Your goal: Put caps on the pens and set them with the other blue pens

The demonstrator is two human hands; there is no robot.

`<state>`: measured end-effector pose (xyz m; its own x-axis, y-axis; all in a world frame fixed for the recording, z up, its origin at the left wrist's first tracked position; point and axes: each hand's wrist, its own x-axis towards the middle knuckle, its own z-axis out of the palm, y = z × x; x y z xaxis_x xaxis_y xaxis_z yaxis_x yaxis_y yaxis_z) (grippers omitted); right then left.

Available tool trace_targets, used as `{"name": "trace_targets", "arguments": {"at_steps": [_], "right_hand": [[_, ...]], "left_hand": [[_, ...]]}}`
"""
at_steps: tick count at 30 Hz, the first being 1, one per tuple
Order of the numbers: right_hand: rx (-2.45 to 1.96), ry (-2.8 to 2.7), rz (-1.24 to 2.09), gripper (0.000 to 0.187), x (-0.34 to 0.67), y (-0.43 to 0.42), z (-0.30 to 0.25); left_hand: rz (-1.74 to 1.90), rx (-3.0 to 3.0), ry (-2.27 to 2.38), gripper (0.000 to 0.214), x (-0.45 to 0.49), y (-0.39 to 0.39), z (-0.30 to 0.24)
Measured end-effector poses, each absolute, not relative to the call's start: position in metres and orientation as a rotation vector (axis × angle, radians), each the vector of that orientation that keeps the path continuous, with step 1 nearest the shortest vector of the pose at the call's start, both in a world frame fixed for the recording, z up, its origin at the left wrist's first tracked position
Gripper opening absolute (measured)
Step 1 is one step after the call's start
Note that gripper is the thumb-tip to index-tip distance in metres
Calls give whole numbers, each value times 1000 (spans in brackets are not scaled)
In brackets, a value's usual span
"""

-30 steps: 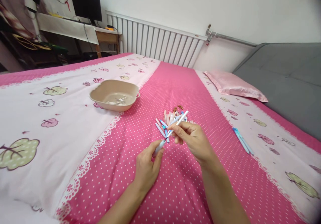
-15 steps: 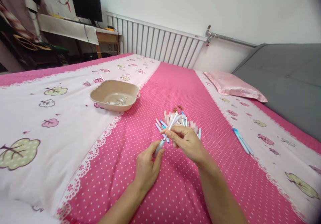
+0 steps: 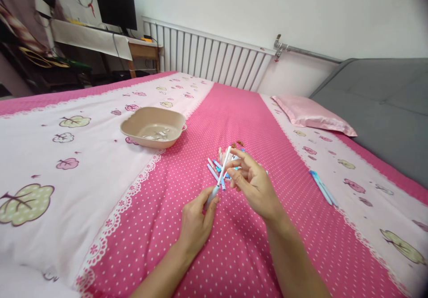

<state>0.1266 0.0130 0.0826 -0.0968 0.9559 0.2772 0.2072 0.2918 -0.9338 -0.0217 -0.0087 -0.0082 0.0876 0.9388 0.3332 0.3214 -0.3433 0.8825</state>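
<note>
My left hand (image 3: 196, 218) grips a pale blue pen barrel (image 3: 211, 196) between thumb and fingers. From the barrel's upper end a slim white tube (image 3: 224, 166) sticks up at a slant. My right hand (image 3: 257, 189) is just right of this tube with its fingers apart; the index fingertip is at the tube's top, and whether it touches cannot be made out. Behind the hands lies a loose pile of pens (image 3: 213, 172) in pink, blue and white, partly hidden by my right hand.
A beige basin (image 3: 153, 143) with small white pieces in it stands left on the bed. Two blue pens (image 3: 323, 189) lie at the right. Small brown bits (image 3: 240, 143) are beyond the pile. A pink pillow (image 3: 310, 113) rests by the grey headboard (image 3: 377, 106).
My right hand's fingers have loosened from the white tube and spread, shifting slightly right. The tube stands more upright out of the barrel. My left hand has stayed in place.
</note>
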Motion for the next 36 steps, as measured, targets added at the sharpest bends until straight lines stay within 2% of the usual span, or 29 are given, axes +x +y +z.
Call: {"name": "trace_targets", "arguments": {"at_steps": [15,27,36], "right_hand": [[-1157,-1561,809,54,125,12,84],[-1156,-1627,680,46,126,10,85],[-1215,-1780,473,31,125,7,89]], "left_hand": [[1227,1785,1260,28,-22,-9,-6],[1219,1784,1272,28,-23,-8,-9],[1213,1767,1275,30,-22,-8,-8]]}}
